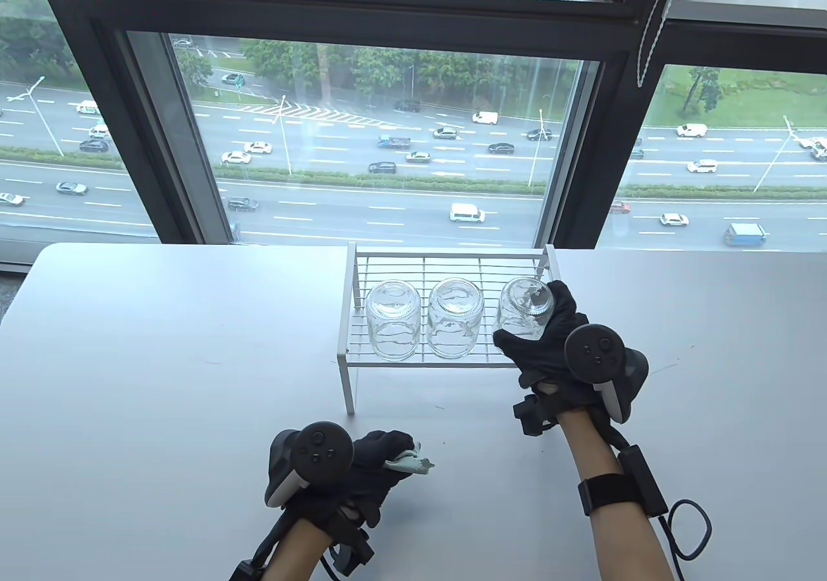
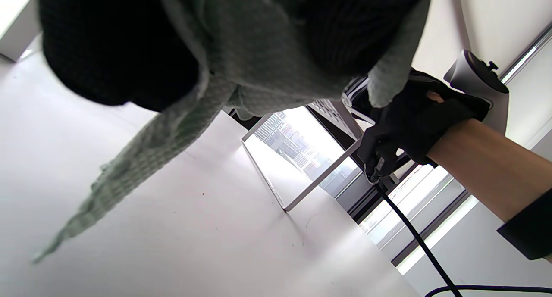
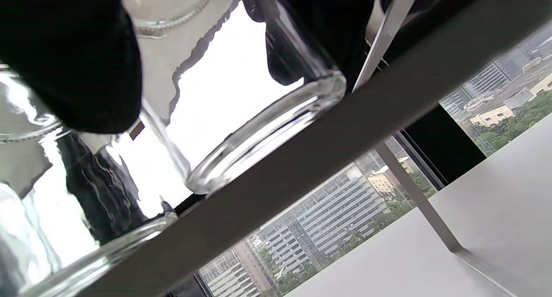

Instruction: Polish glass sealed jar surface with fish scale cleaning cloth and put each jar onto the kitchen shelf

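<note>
A white wire kitchen shelf [image 1: 362, 358] stands at the table's far middle. Two clear glass jars [image 1: 392, 321] [image 1: 455, 317] stand upside down on it. My right hand [image 1: 549, 329] grips a third glass jar [image 1: 523, 309] at the shelf's right end, fingers wrapped round its side; in the right wrist view this jar [image 3: 241, 116] sits just above the shelf rail [image 3: 327, 133]. My left hand [image 1: 375, 461] rests near the table's front and clutches the grey-green cleaning cloth [image 1: 410, 461], which hangs down in the left wrist view [image 2: 181, 116].
The white table [image 1: 161, 361] runs up to a large window [image 1: 387, 141] just behind the shelf. A cable [image 1: 685, 529] trails from my right wrist.
</note>
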Motion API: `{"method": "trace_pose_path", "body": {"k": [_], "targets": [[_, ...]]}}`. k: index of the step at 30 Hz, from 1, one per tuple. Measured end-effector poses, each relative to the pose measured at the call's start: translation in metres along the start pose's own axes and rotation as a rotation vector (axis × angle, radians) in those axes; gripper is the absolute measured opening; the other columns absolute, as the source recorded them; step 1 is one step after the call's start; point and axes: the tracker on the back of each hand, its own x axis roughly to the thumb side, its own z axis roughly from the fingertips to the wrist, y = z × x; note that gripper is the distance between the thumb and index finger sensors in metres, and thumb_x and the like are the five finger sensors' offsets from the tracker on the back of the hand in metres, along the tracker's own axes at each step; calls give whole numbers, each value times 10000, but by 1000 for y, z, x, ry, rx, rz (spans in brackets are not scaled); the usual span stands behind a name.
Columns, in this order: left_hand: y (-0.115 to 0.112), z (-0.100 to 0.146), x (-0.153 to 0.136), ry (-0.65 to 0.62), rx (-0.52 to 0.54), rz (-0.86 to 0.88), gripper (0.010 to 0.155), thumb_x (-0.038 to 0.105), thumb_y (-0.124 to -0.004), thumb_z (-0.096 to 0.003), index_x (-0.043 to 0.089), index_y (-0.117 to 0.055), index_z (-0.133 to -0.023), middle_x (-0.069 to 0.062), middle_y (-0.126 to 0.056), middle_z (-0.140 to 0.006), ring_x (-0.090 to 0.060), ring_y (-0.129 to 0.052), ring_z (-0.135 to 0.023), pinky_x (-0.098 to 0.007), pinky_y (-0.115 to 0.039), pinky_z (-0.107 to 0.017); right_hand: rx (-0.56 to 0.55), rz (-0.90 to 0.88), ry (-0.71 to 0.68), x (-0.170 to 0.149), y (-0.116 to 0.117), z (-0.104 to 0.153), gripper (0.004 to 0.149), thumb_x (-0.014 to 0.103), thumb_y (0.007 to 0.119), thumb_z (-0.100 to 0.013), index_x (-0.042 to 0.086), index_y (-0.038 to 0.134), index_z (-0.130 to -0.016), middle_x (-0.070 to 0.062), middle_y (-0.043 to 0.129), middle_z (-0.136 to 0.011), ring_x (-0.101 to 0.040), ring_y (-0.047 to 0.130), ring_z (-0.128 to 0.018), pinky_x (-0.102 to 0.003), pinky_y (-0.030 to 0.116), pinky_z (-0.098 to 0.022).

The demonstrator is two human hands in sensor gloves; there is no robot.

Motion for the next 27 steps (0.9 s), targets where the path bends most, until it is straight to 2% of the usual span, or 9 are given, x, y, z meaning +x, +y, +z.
{"method": "trace_pose_path", "body": {"k": [12,16,20,23,27], "targets": [[1,0,0,6,1,6,509,416,-819,-501,166,-780,-943,-286,-883,-906,-505,-980,-650,-512,-905,-421,53,-5,-2,0,-4,-1,1102,570,969,-304,100,340,-1078,-139,643,-1074,-421,817,-878,-566,488,-754],[1,0,-1,6,6,7,511,417,-819,-501,166,-780,-944,-284,-882,-908,-507,-978,-651,-513,-905,-420,48,-69,-3,0,-13,3,1100,607,911,-329,108,295,-1091,-179,520,-1125,-428,682,-973,-608,470,-745],[2,0,-1,6,7,10,513,419,-818,-502,167,-778,-947,-288,-882,-907,-506,-979,-652,-512,-905,-421,43,-30,-50,5,-30,9,1059,670,814,-365,148,267,-1107,-209,395,-1159,-470,533,-1030,-635,422,-742],[2,0,-1,3,6,10,515,421,-817,-502,168,-777,-949,-289,-880,-909,-506,-979,-653,-511,-906,-422,71,-20,-114,12,-45,20,973,668,781,-387,217,341,-1128,-159,287,-1198,-477,320,-1073,-663,338,-745],[2,0,-2,5,11,16,516,422,-815,-503,168,-777,-951,-288,-881,-909,-506,-978,-654,-512,-905,-423,96,77,-215,21,-57,39,927,700,734,-393,268,394,-1139,-118,249,-1217,-462,257,-1084,-679,294,-741]]}}
